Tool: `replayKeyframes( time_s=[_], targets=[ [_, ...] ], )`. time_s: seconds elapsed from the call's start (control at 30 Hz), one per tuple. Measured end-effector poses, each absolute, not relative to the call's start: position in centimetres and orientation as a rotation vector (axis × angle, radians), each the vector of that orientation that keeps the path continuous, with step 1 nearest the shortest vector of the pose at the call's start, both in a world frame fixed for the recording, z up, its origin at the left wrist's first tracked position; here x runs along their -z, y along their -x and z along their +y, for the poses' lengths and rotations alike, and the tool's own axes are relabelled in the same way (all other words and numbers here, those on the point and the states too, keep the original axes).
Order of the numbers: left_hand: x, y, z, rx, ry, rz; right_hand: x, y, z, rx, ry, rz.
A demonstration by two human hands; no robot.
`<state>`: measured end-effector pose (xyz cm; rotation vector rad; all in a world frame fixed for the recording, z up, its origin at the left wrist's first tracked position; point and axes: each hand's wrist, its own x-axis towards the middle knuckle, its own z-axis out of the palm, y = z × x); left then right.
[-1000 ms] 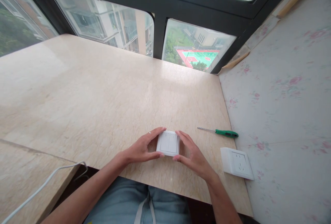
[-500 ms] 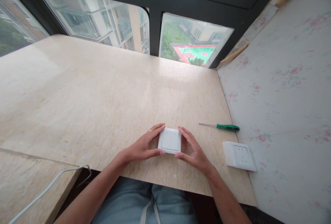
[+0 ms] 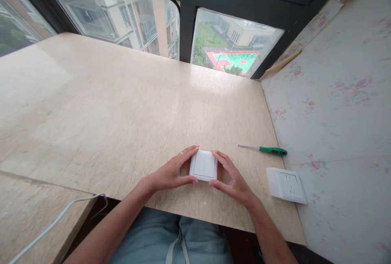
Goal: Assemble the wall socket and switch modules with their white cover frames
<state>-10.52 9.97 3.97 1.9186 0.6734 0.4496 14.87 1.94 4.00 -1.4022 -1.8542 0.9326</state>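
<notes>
A square white wall switch [image 3: 204,165] with a two-part rocker face lies between my hands, close to the front edge of the counter. My left hand [image 3: 174,171] grips its left side, fingertips at the upper left corner and thumb at the lower left. On the opposite side, my right hand [image 3: 229,177] holds the right corners the same way, fingers above and thumb below. The switch's underside is hidden. To the right of my right hand lies a screwdriver [image 3: 273,151] with a green and black handle, its thin shaft pointing left.
A white socket [image 3: 287,184] is at the right, against the flowered wall [image 3: 345,134]. A white cable [image 3: 58,218] runs over the stone counter [image 3: 122,105] at the lower left. Dark-framed windows [image 3: 185,32] stand along the back.
The whole view has shifted slightly, so things appear a little farther right. Both hands keep the same hold on the switch.
</notes>
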Motion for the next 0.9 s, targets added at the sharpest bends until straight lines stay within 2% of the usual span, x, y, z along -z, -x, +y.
replayKeyframes(
  time_s=[0.63,0.9],
  targets=[
    [-3.8,9.8,8.9,-0.513,-1.977,0.814,-3.5,-15.2,2.0,-0.977,1.388,-1.823],
    [-3.4,9.4,8.7,-0.543,-1.976,0.878,-3.5,-15.2,2.1,-0.891,1.415,-1.877]
  ],
)
